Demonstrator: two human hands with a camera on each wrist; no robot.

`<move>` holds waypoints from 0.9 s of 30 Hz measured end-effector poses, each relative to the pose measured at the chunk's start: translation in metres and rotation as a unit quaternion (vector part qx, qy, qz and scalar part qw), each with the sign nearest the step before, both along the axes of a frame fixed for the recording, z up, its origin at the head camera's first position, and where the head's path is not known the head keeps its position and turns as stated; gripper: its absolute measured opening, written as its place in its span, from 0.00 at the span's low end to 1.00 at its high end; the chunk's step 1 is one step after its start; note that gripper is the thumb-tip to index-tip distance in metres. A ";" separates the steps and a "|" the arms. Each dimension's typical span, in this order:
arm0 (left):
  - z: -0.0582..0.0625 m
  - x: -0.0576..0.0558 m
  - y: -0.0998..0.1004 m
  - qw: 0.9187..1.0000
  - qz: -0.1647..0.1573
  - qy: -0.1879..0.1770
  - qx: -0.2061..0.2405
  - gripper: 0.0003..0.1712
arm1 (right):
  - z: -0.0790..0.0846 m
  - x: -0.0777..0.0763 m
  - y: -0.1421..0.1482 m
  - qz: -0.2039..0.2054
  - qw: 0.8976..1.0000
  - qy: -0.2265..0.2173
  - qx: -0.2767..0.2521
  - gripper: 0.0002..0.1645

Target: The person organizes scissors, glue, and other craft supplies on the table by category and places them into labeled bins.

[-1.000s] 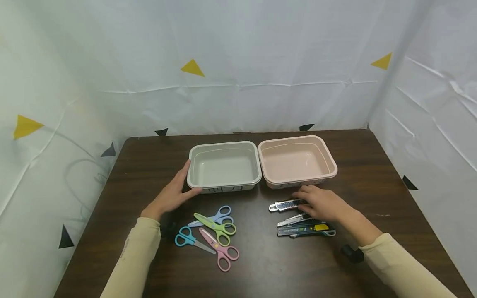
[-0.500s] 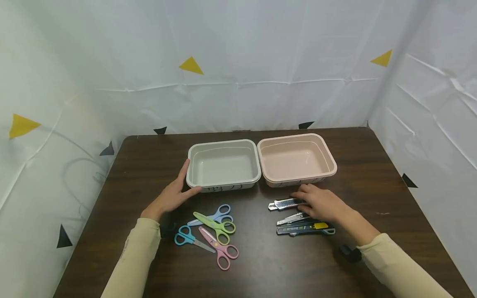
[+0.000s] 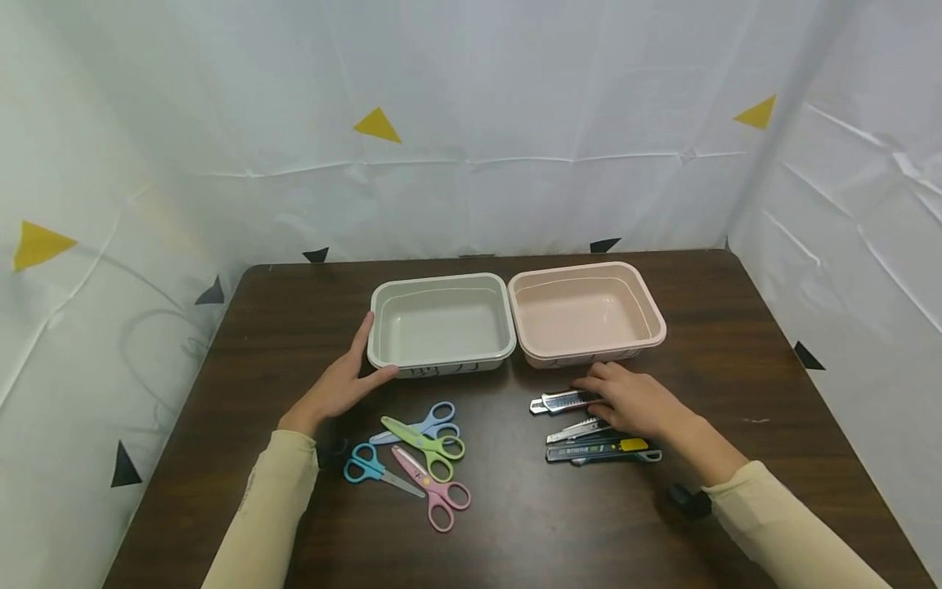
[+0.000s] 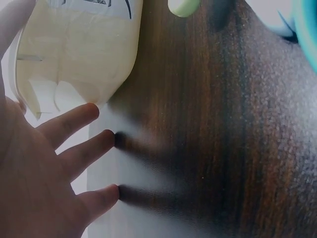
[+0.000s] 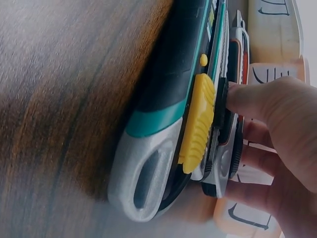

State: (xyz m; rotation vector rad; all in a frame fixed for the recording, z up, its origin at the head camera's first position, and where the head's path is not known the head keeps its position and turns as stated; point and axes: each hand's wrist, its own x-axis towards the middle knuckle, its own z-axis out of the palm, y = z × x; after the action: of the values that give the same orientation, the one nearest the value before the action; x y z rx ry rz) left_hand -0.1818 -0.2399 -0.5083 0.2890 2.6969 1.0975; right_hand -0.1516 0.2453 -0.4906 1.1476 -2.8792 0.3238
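My left hand (image 3: 334, 388) rests at the left side of a grey-green plastic box (image 3: 445, 323), thumb at its front corner. In the left wrist view that hand's other fingers (image 4: 86, 153) are extended near the tabletop. My right hand (image 3: 636, 401) pinches a silver utility knife (image 3: 562, 401) just in front of a pink plastic box (image 3: 589, 319); its thumb and fingers hide the knife's rear part. Right below lie another silver utility knife (image 3: 577, 431) and a dark one with a yellow slider (image 3: 589, 451), whose grey end loop (image 5: 141, 173) looms large in the right wrist view.
Left of the knives, several scissors lie overlapping: green (image 3: 423, 442), light blue (image 3: 434, 421), pink (image 3: 430, 483) and teal (image 3: 368, 466). Both boxes stand side by side on the dark wooden table (image 3: 530, 523). White sheeting (image 3: 471, 98) encloses the back and sides.
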 end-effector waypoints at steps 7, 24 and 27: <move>0.002 -0.001 0.003 1.000 -0.001 -0.006 -0.003 0.58 | -0.001 0.001 0.001 0.005 1.000 0.018 0.009 0.22; 0.003 0.000 0.000 1.000 -0.007 -0.010 0.010 0.58 | 0.027 0.014 0.000 0.020 1.000 0.016 -0.002 0.22; 0.004 0.001 0.002 1.000 -0.008 -0.009 0.009 0.58 | 0.038 0.016 -0.001 0.032 0.999 0.017 -0.011 0.22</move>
State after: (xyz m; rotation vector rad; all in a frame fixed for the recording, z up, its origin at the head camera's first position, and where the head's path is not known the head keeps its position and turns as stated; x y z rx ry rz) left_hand -0.1811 -0.2377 -0.5042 0.3008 2.6665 1.1149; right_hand -0.1354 0.2439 -0.4529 1.2323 -2.8077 0.3334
